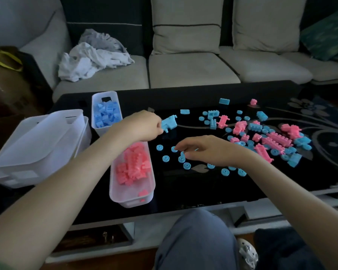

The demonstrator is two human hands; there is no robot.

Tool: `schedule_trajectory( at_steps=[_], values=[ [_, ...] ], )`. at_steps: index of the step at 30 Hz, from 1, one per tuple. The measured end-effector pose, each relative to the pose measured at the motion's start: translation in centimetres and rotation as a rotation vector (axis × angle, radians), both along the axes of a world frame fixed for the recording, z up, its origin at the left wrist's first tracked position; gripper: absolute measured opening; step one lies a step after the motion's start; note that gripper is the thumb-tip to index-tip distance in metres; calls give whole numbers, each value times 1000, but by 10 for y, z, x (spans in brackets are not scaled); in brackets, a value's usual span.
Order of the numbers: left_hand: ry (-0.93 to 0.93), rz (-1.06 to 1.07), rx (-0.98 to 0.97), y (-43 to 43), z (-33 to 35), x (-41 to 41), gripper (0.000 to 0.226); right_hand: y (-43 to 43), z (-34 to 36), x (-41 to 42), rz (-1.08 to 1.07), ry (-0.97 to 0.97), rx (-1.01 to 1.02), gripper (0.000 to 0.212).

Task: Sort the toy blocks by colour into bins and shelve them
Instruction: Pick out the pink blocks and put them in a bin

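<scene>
Clearly the sorting is well under way but far from done. The left hand [142,125] pinches a chunky blue block [169,123] between thumb and curled fingers and holds it above the table [183,193], just to the right of the blue bin [95,99]. That bin stands at the far left and is partly filled with blue pieces, so the block looks bound for it. The pink bin [113,191] lies nearer, lengthwise under the left forearm, and holds a heap of pink pieces. Both sit close on the left so that a short swing drops each piece in. The right hand [209,151] hovers low over a scatter of blue discs [165,158], its fingers bent down and gathered, the tips at one disc [174,149]. Whether it already grips a disc I cannot tell. To the right a mixed pile [271,139] of pink and blue blocks waits unsorted. Two empty bins [37,143] lean nested at the far left edge, probably spares. Nothing is shelved yet, and no shelf shows in view.
</scene>
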State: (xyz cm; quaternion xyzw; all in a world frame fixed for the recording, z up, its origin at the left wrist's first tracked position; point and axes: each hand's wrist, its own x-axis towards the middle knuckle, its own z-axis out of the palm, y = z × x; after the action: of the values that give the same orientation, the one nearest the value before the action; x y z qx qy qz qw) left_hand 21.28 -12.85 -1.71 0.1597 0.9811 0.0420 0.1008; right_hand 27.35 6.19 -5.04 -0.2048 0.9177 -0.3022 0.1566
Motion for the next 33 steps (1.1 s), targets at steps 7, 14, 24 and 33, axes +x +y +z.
schedule_trajectory(
  at_steps=[7, 14, 24, 33],
  values=[
    [28, -294, 143, 82, -12, -4, 28, 84, -5, -16, -279, 35, 389, 41],
    [-93, -512, 127, 167, -54, -24, 47, 160, -40, -18, -450, -84, 615, 49],
    [-87, -508, 111, 203, -77, -54, 17, 203, -37, -32, -659, 205, 197, 59],
    [-156, -392, 212, 200, -73, -69, 18, 237, -63, -47, -813, 123, 339, 50]
  ],
)
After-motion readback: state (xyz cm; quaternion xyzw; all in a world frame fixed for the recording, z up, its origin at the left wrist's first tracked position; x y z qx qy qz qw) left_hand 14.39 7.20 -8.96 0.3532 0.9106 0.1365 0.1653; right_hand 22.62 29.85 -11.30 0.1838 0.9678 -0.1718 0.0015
